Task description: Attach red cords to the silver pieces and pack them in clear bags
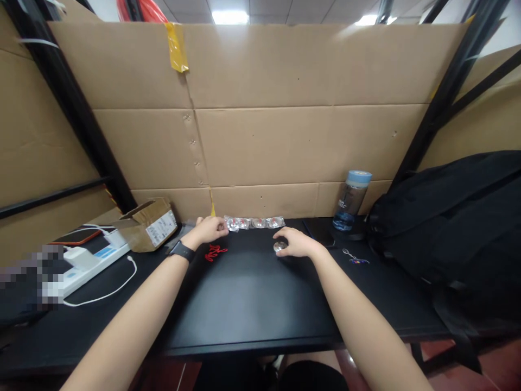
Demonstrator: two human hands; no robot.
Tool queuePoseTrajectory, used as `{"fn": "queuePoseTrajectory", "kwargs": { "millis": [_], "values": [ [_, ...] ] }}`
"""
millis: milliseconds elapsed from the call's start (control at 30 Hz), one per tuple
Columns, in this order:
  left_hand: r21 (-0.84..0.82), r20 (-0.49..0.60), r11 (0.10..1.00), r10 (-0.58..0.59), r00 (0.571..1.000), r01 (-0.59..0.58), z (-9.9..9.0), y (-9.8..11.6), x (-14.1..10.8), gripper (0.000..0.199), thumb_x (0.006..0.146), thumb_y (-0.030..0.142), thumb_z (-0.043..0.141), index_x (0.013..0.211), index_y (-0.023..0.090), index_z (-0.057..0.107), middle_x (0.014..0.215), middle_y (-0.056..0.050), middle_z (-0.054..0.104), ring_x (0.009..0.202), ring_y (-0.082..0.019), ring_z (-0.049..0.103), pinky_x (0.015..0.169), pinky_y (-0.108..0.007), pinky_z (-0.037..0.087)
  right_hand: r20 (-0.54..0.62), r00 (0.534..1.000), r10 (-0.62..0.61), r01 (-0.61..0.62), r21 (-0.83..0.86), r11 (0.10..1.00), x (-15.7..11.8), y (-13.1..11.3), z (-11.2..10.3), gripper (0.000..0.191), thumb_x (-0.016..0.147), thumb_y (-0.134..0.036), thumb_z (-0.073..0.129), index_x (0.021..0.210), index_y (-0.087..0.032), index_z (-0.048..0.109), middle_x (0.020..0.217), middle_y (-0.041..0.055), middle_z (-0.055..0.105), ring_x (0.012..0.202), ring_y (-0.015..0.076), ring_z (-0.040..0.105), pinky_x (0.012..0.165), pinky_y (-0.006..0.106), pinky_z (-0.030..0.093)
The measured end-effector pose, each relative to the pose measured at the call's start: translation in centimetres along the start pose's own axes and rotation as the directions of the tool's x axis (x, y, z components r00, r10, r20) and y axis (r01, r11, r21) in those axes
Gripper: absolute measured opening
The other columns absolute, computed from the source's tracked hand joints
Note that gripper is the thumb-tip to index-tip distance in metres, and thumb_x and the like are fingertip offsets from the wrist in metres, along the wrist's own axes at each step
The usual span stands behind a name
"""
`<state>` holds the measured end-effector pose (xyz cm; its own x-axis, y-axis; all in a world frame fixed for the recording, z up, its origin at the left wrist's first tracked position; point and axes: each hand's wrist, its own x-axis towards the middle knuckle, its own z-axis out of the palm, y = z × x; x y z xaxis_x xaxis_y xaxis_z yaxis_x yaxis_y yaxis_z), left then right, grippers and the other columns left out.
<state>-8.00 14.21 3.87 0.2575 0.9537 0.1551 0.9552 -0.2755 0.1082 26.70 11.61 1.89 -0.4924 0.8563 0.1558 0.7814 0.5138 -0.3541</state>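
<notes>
My right hand (296, 242) has its thumb and fingers around a small, shiny round disc (280, 247) on the black desk mat. Along the back of the mat lies a row of round silvery discs in clear plastic packets (259, 222), with red marks showing on them. At the row's left end, the curled fingertips of my left hand (209, 228) touch or nearly touch the first packet; whether they pinch anything is hidden. Just below that hand is a bundle of red cord (214, 252). A dark watch sits on my left wrist.
An open cardboard box (152, 225) and a white power strip (93, 271) with chargers and a cable are on the left. To the right are a blue-lidded bottle (352, 200), a small beaded strap (358, 260) and a black backpack (448, 233). A cardboard wall (260, 141) rises behind.
</notes>
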Motion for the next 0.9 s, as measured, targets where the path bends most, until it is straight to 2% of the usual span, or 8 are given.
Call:
{"fn": "queuePoseTrajectory", "kwargs": {
  "millis": [67, 167, 233, 400, 533, 633, 767, 900],
  "values": [
    [-0.062, 0.143, 0.993, 0.104, 0.984, -0.096, -0.3, 0.0, -1.2, 0.016, 0.076, 0.042, 0.073, 0.087, 0.03, 0.076, 0.095, -0.002, 0.077, 0.099, -0.027, 0.065, 0.091, -0.038, 0.038, 0.056, 0.998, -0.014, 0.013, 0.016, 1.0, 0.0, 0.4, 0.1, 0.052, 0.066, -0.029, 0.081, 0.118, -0.022, 0.072, 0.119, 0.0102, 0.071, 0.107, 0.0269, 0.066, 0.091, 0.033, 0.048],
    [-0.061, 0.143, 0.991, 0.125, 0.982, -0.117, 0.2, 0.5, -2.7, 0.014, 0.071, 0.033, 0.078, 0.085, 0.03, 0.077, 0.094, -0.002, 0.076, 0.103, -0.028, 0.063, 0.089, -0.038, 0.038, 0.068, 0.998, -0.015, 0.011, 0.052, 0.999, 0.1, 0.5, 0.2, 0.047, 0.068, -0.023, 0.079, 0.114, -0.02, 0.073, 0.109, 0.0083, 0.075, 0.096, 0.0227, 0.07, 0.084, 0.028, 0.05],
    [-0.046, 0.111, 0.992, 0.122, 0.986, -0.117, 1.1, 0.9, -3.2, 0.004, 0.076, 0.026, 0.074, 0.079, 0.028, 0.076, 0.091, -0.002, 0.076, 0.102, -0.028, 0.063, 0.089, -0.038, 0.038, 0.07, 0.997, -0.011, 0.008, 0.053, 0.999, 0.1, 0.3, 0.2, 0.046, 0.066, -0.022, 0.079, 0.112, -0.02, 0.074, 0.104, 0.0073, 0.075, 0.091, 0.0214, 0.07, 0.08, 0.027, 0.05],
    [-0.069, -0.059, 0.98, 0.181, 0.982, -0.184, 2.6, 1.8, -3.7, 0.01, 0.086, 0.025, 0.065, 0.078, 0.024, 0.07, 0.093, -0.005, 0.073, 0.104, -0.027, 0.061, 0.092, -0.039, 0.036, 0.063, 0.998, -0.002, -0.002, 0.052, 0.999, -0.1, 0.1, 0.1, 0.041, 0.065, -0.023, 0.08, 0.106, -0.021, 0.075, 0.098, 0.0046, 0.076, 0.083, 0.019, 0.069, 0.074, 0.025, 0.049],
    [-0.229, -0.167, 0.947, 0.191, 0.967, -0.226, 2.1, 3.3, -4.5, 0.013, 0.094, 0.031, 0.056, 0.09, 0.024, 0.066, 0.093, -0.002, 0.074, 0.093, -0.022, 0.065, 0.089, -0.035, 0.039, 0.049, 0.999, -0.011, 0.006, 0.091, 0.996, -0.2, 0.3, -0.3, 0.037, 0.066, -0.022, 0.081, 0.102, -0.022, 0.076, 0.095, 0.0028, 0.077, 0.081, 0.0182, 0.069, 0.074, 0.025, 0.049],
    [-0.341, -0.248, 0.908, 0.16, 0.955, -0.241, 1.4, 4.9, -5.0, 0.015, 0.091, 0.037, 0.061, 0.089, 0.024, 0.069, 0.094, 0.0, 0.076, 0.081, -0.018, 0.067, 0.084, -0.032, 0.042, -0.04, 0.999, -0.02, 0.027, 0.185, 0.982, 0.0, -0.2, -0.5, 0.037, 0.067, -0.024, 0.082, 0.104, -0.022, 0.075, 0.097, 0.0029, 0.076, 0.08, 0.0175, 0.069, 0.076, 0.027, 0.051],
    [-0.496, -0.313, 0.836, 0.082, 0.946, -0.236, 1.4, 6.6, -5.2, 0.022, 0.088, 0.043, 0.066, 0.099, 0.026, 0.073, 0.094, 0.0, 0.078, 0.07, -0.017, 0.067, 0.082, -0.032, 0.047, -0.223, 0.973, -0.063, 0.163, 0.466, 0.87, 0.4, -2.7, 0.6, 0.049, 0.072, -0.029, 0.081, 0.118, -0.021, 0.069, 0.114, 0.0076, 0.073, 0.087, 0.019, 0.071, 0.074, 0.029, 0.056],
    [-0.567, -0.349, 0.778, 0.069, 0.934, -0.27, 2.0, 7.5, -5.3, 0.023, 0.09, 0.044, 0.063, 0.093, 0.026, 0.076, 0.099, -0.002, 0.078, 0.093, -0.022, 0.07, 0.089, -0.033, 0.048, -0.322, 0.942, -0.095, 0.297, 0.665, 0.686, 0.7, -6.1, 2.5, 0.049, 0.076, -0.029, 0.079, 0.122, -0.022, 0.064, 0.126, 0.0107, 0.067, 0.1, 0.022, 0.072, 0.075, 0.029, 0.058]
  ]
}}
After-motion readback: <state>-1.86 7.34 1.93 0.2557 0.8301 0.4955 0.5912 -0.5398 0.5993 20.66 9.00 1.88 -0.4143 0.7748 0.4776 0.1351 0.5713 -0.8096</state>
